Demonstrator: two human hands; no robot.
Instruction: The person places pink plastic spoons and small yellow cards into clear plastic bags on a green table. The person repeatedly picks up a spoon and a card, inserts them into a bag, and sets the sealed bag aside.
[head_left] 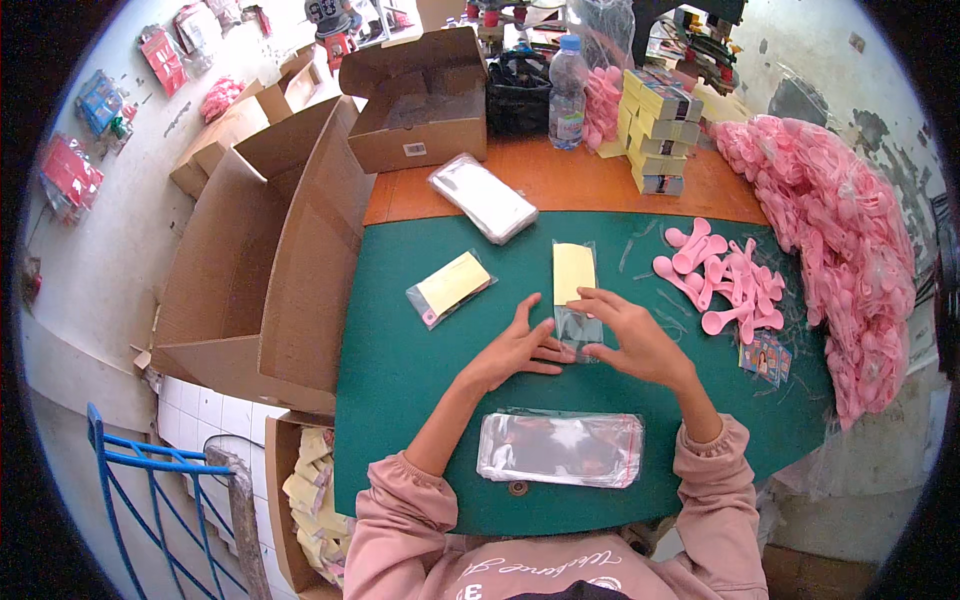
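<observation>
Likely adjusting clear sleeve (574, 324) | left hand (515, 353), right hand (640, 342) flank it, fingers parted, grip unclear | next wants light fingertips

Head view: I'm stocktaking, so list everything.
Table: one, mostly green, centre
Spoons: many, pink, right
Bagged spoons: many, pink, right
Packets: two, cream, table centre and left
Bag stacks: two, clear, front and back
Card bundles: several, yellow, back
Small cards: several, mixed, right
Bottle: one, clear, back
Bag: one, black, back
Cartons: several, brown, left
Frame: one, blue, lower left
Wall packets: several, mixed, left
Sleeves: two, pink, bottom
Left hand, right hand: two, bare, centre
</observation>
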